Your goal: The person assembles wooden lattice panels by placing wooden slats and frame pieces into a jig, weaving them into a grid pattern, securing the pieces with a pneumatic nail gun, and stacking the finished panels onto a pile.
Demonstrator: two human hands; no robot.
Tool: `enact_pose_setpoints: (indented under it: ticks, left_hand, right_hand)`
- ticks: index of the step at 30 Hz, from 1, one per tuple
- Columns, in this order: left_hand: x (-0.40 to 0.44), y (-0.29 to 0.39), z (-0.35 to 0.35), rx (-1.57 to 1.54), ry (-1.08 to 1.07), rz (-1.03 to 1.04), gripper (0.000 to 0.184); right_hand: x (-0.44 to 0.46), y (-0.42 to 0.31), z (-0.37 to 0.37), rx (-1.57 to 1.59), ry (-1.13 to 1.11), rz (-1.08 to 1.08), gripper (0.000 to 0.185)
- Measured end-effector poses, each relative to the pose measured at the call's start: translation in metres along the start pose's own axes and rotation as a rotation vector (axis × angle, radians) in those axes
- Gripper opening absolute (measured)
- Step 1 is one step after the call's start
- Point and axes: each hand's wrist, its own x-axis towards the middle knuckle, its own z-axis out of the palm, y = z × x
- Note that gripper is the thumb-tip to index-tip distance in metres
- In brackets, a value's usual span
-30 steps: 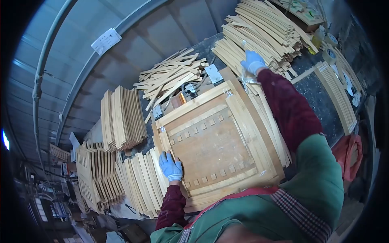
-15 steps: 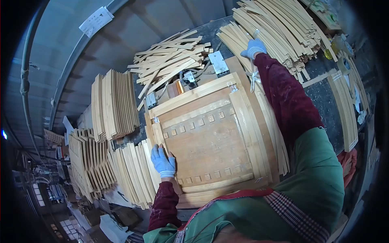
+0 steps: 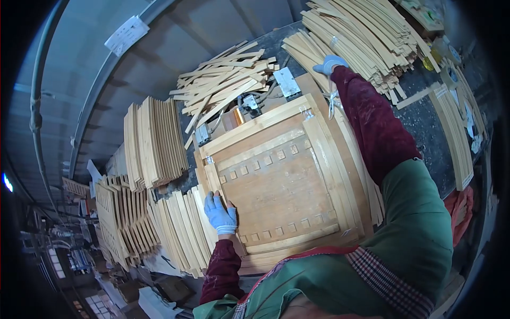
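Note:
A wooden jig board (image 3: pixel 265 196) with raised rails and rows of small square blocks lies in front of me. My left hand (image 3: pixel 220 215), in a light blue glove, rests on its left rail, fingers extended and somewhat apart. At the upper right, my right hand (image 3: pixel 332 64), gloved the same way, is at a group of thin wooden slats (image 3: pixel 305 53). One digit points left; the other fingers are largely hidden, so whether they grip a slat cannot be made out. Small metal clamps (image 3: pixel 287 82) sit by the jig's far edge.
Loose slats (image 3: pixel 223 77) lie crisscrossed behind the jig. More long slats (image 3: pixel 361 37) are piled at the upper right. On the left stand stacked wooden strips (image 3: pixel 156 143), slatted panels (image 3: pixel 122 212) and a row of strips (image 3: pixel 183 228). Another bundle (image 3: pixel 451 138) lies far right.
The view has shifted slightly, moving the jig and left-hand stacks a little right and down in the picture. Both hands stay at nearly the same places, left on the rail, right at the slats.

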Motion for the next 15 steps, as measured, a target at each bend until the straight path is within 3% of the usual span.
enact_pose_setpoints:
  ticks: [2,6,7,8,10,13,15]
  left_hand:
    - [0.0,-0.003,0.0,0.011,0.003,0.017,0.055]
    - [0.001,-0.001,-0.003,-0.003,0.001,0.006,0.055]
    - [0.001,-0.002,-0.003,-0.007,0.0,0.006,0.055]
    - [0.001,-0.001,-0.002,-0.016,-0.002,0.005,0.055]
    - [0.0,0.0,-0.004,-0.016,-0.011,0.001,0.054]
    - [0.001,0.0,-0.003,-0.011,-0.007,-0.005,0.053]
    - [0.002,-0.003,-0.002,-0.006,0.001,0.005,0.053]
  right_hand:
    - [0.007,0.013,0.002,0.197,-0.049,-0.011,0.08]
    - [0.039,0.039,0.014,0.338,-0.038,-0.187,0.089]
    - [0.038,0.044,0.004,0.402,-0.132,-0.214,0.091]
    - [0.044,0.05,0.006,0.494,-0.128,-0.216,0.09]
    - [0.064,0.051,0.008,0.32,-0.087,-0.121,0.085]
    - [0.069,0.061,0.006,0.535,-0.208,-0.209,0.073]
    - [0.052,0.054,-0.019,0.426,-0.191,-0.196,0.061]
